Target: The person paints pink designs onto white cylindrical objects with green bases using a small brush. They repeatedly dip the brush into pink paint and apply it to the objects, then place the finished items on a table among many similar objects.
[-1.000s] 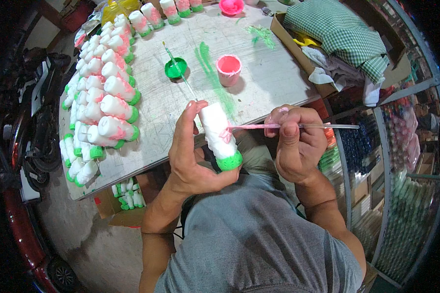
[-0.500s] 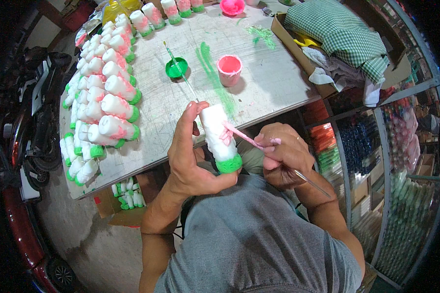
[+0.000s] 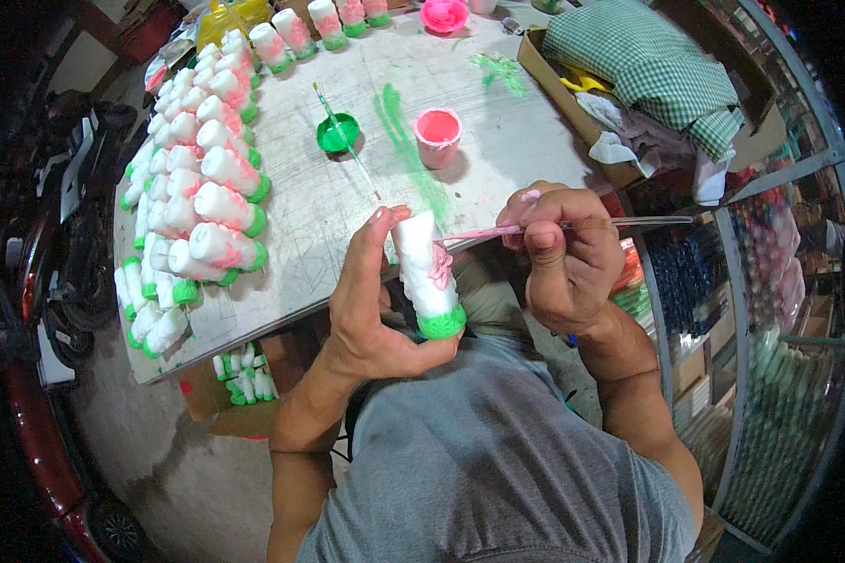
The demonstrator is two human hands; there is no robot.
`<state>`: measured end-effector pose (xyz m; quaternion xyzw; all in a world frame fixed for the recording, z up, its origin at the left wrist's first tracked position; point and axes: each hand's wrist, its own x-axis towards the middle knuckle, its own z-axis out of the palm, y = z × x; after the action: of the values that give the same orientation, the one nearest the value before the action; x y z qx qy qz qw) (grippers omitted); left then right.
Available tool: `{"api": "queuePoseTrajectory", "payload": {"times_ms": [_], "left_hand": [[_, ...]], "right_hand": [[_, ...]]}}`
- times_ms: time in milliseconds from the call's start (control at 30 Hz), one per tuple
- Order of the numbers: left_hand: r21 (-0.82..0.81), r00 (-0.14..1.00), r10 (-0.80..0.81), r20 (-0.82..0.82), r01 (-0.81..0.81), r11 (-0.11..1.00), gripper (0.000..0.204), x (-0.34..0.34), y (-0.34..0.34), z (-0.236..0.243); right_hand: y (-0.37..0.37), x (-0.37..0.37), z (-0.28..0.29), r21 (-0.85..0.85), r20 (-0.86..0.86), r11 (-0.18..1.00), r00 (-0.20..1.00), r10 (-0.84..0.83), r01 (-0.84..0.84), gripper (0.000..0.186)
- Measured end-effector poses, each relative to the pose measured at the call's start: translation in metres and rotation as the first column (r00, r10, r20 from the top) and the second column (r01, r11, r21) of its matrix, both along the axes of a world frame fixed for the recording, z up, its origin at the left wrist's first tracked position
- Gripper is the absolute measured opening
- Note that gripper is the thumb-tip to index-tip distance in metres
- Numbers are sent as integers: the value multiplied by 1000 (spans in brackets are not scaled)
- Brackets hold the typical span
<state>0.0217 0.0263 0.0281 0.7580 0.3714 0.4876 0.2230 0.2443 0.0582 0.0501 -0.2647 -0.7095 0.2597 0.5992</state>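
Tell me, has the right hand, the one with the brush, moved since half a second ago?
Yes: the right hand has shifted up the picture and slightly right, closer to the cardboard box, which stays put.

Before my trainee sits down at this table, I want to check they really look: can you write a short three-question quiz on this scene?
1. What does the right hand hold: (a) a rag, (b) a brush or (c) a cup?
2. True or false: the pink cup stands to the right of the green dish.
3. What colour is the lower end of the white piece in the left hand?

Key: 1. b; 2. True; 3. Green.
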Motion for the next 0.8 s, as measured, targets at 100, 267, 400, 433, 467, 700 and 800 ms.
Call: {"api": "queuePoseTrajectory", "payload": {"times_ms": [100, 267, 400, 433, 467, 700, 800], "left_hand": [[5, 1000, 10, -12, -10, 1000, 113, -2, 2, -1], [22, 1000, 2, 25, -3, 1000, 115, -5, 10, 1], [31, 1000, 24, 17, -24, 999, 116, -5, 13, -3], [37, 1000, 26, 14, -27, 999, 116, -4, 14, -5], [31, 1000, 14, 24, -15, 999, 116, -3, 14, -7], [89, 992, -85, 89, 77, 993, 118, 6, 17, -17], [42, 986, -117, 122, 112, 993, 118, 8, 15, -15]], "right_hand": [[0, -2, -4, 72, -27, 997, 999, -18, 19, 18], [-12, 2, 0, 244, 217, 968, 976, 5, -59, 18], [-14, 6, -1, 178, 198, 983, 980, 15, -51, 19], [-13, 5, -4, 160, 106, 987, 994, 8, -25, 19], [-10, 2, -7, 140, 14, 990, 1000, -1, -1, 19], [12, 5, -13, -353, -408, 914, 912, 39, -197, 23], [17, 6, -15, -368, -488, 896, 872, 39, -247, 22]]}}
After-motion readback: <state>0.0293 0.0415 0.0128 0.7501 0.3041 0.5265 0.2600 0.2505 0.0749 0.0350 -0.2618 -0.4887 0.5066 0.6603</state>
